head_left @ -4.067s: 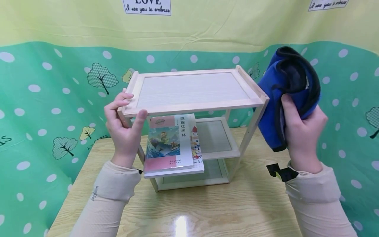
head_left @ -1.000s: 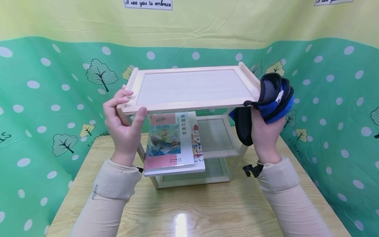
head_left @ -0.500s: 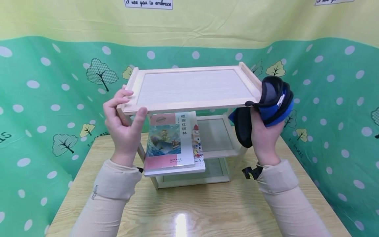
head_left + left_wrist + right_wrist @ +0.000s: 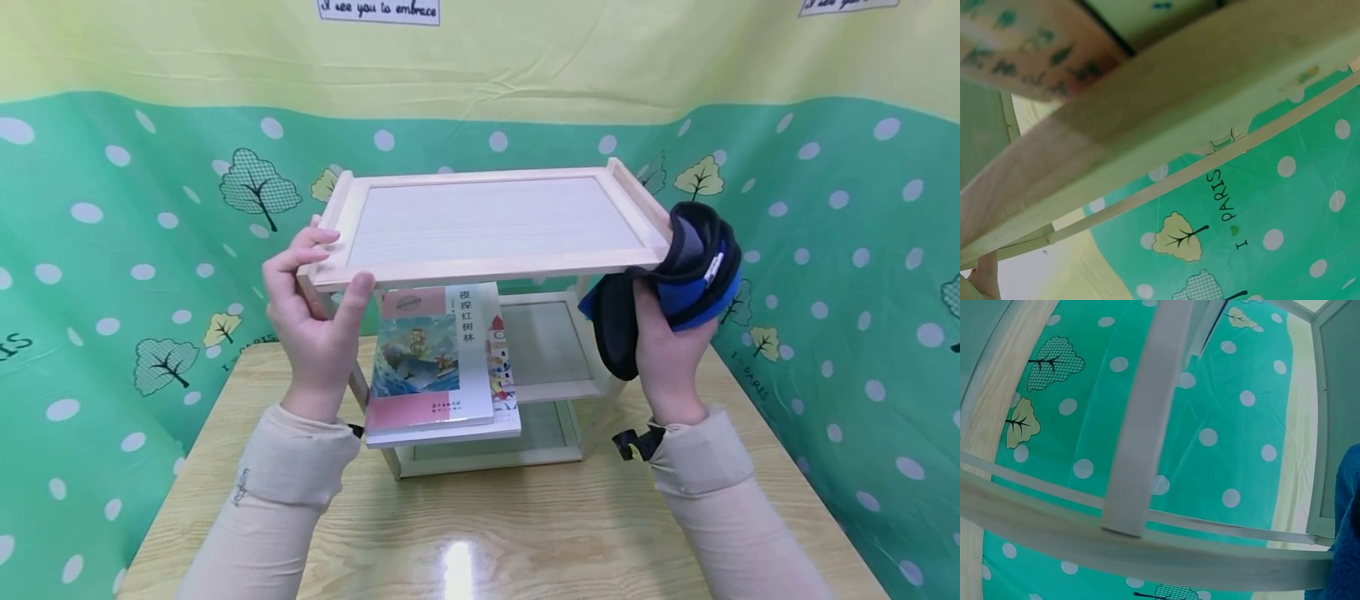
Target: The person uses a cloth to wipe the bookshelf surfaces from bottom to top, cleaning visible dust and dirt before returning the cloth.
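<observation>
A small pale wooden shelf rack (image 4: 487, 221) with three levels stands on the table. My left hand (image 4: 315, 312) grips the left edge of its top board, thumb at the front corner. My right hand (image 4: 672, 350) holds a bunched blue cloth (image 4: 697, 292) with black edging, pressed around the rack's right front corner. The cloth covers part of that corner. In the right wrist view the blue cloth (image 4: 1344, 531) looks fuzzy and touches the end of a rail. Two stacked books (image 4: 431, 367) lie on the middle level, at its left side, jutting out at the front.
The light wood table (image 4: 375, 533) runs under and in front of the rack. A green and yellow curtain (image 4: 150, 225) with dots and trees hangs behind and at both sides. Rack legs and rails (image 4: 1147, 425) cross the right wrist view.
My right hand has brought the cloth from the right, off the rack, onto the right front corner, and over the last second slid slightly downward. The left hand stays on the edge.
</observation>
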A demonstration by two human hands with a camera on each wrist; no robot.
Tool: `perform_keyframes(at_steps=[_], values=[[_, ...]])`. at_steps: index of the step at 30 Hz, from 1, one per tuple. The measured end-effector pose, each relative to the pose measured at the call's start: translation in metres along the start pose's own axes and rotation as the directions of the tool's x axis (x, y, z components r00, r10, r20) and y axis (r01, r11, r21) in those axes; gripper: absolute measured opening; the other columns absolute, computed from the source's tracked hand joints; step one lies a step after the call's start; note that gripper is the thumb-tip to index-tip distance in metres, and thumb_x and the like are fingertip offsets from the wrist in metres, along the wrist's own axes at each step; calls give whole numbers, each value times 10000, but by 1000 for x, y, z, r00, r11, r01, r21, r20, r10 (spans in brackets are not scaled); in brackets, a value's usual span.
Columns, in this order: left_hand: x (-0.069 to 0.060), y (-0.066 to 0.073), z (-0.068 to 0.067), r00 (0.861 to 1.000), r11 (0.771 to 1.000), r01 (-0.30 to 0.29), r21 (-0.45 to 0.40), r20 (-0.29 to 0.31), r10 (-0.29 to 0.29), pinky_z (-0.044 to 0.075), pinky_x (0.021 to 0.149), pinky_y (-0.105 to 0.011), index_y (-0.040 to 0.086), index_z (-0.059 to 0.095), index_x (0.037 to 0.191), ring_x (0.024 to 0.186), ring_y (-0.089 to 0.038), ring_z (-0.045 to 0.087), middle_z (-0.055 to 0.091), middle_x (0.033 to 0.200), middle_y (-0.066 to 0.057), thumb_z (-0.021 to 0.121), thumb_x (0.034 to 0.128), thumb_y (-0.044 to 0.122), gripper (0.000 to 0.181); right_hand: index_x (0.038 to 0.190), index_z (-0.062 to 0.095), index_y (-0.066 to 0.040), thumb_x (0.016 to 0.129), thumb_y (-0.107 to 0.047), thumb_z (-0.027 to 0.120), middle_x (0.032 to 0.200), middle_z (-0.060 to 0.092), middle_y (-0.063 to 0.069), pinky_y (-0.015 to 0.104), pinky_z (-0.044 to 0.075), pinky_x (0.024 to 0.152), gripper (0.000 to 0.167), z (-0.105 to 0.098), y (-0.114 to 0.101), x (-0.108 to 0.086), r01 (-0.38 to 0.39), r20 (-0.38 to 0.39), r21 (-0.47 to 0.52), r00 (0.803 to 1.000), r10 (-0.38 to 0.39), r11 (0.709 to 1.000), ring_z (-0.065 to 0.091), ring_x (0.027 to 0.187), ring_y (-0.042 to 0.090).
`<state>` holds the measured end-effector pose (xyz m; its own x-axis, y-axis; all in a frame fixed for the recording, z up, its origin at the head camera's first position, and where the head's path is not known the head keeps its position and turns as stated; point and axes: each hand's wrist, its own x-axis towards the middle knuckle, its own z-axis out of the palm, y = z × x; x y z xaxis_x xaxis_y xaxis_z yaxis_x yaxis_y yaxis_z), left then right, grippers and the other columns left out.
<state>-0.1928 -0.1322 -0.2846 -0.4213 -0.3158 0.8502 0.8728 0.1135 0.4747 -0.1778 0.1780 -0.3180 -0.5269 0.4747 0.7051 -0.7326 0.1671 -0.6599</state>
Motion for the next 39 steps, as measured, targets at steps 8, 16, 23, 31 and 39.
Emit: perform_keyframes(at_steps=[8, 16, 23, 31, 39], values=[[1, 0, 0, 1000, 1000, -2, -4, -7, 2, 378, 1189, -451, -21, 512, 1008, 1263, -292, 550, 646, 1119, 8, 806, 743, 518, 669, 1232, 589, -41, 845, 32, 647, 1190, 672, -4, 258, 475, 952, 398, -2, 3, -2, -9, 1, 41, 1000, 9, 999, 594, 1104, 173], [0, 1, 0, 1000, 1000, -1, -19, -9, 1, 353, 1205, -457, -27, 512, 1010, 1287, -313, 535, 646, 1117, 0, 814, 739, 498, 664, 1188, 586, -52, 820, 37, 665, 1168, 665, 3, 259, 472, 927, 387, -4, 8, -8, -5, -10, 88, 1000, 6, 996, 580, 1072, 167], [-1, 1, -1, 1000, 1000, 4, -7, -9, -4, 366, 1197, -457, -22, 517, 1011, 1290, -305, 536, 650, 1120, 9, 811, 739, 508, 664, 1184, 578, -51, 817, 37, 661, 1160, 661, 7, 253, 467, 902, 386, -5, 9, -9, -1, 1, 101, 1000, 1, 995, 569, 1049, 167], [0, 1, -1, 1000, 1000, 5, -7, -8, -5, 364, 1198, -455, -27, 514, 1011, 1279, -291, 543, 650, 1121, 11, 812, 741, 503, 665, 1199, 571, -33, 813, 45, 662, 1173, 660, 27, 264, 475, 927, 404, -4, 12, -8, 24, 0, 126, 1000, -24, 992, 573, 1061, 177], [0, 2, 0, 1000, 1000, 6, -5, -7, -6, 372, 1192, -453, -39, 508, 1008, 1271, -282, 553, 648, 1122, 12, 809, 743, 507, 678, 1231, 560, -30, 809, 22, 678, 1198, 650, 41, 275, 469, 957, 442, -6, 14, -12, 18, -20, 153, 1000, -15, 988, 568, 1082, 185]])
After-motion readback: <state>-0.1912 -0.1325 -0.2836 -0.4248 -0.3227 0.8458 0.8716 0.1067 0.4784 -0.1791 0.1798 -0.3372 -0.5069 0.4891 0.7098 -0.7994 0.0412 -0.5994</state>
